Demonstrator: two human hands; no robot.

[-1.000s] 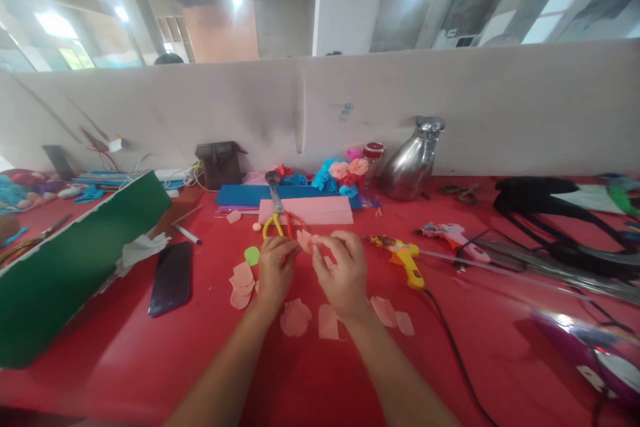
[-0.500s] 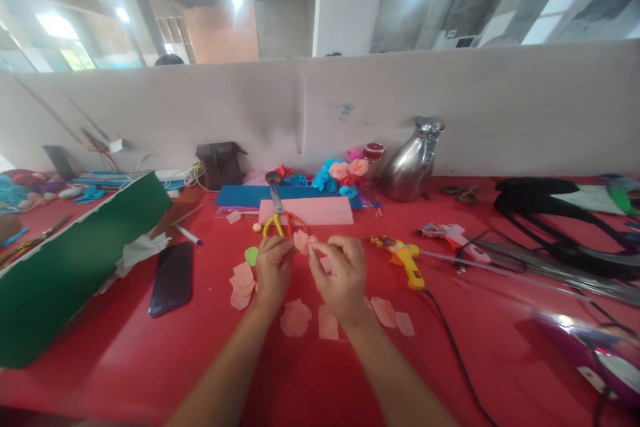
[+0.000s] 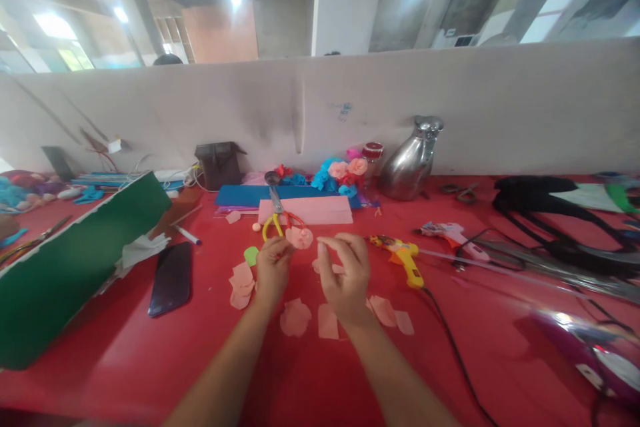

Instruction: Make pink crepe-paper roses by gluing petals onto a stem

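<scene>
My left hand (image 3: 273, 267) is closed, pinching a pink paper flower (image 3: 299, 237) whose ruffled petals spread beyond the fingertips. To its right, my right hand (image 3: 346, 270) is bent with thumb and forefinger tips together, a small gap away from the flower. Whether anything tiny sits between those tips I cannot make out. Behind the flower lie scissors (image 3: 275, 203) with yellow and red handles. Below the hands, cut pink paper petals (image 3: 295, 317) rest on the red table, and a stack of petals (image 3: 242, 285) lies by a light green piece (image 3: 251, 255) on the left.
A yellow glue gun (image 3: 411, 267) with a trailing cord lies to the right, near a pink glue gun (image 3: 455, 237). A steel jug (image 3: 413, 160), paper flowers (image 3: 345, 170) and folded pink paper (image 3: 325, 211) stand or lie behind. Leftward are a phone (image 3: 171, 279) and green board (image 3: 85, 273).
My right hand has drawn back slightly to the right, off the flower. The flower, held in my left hand, now shows its open petals more fully.
</scene>
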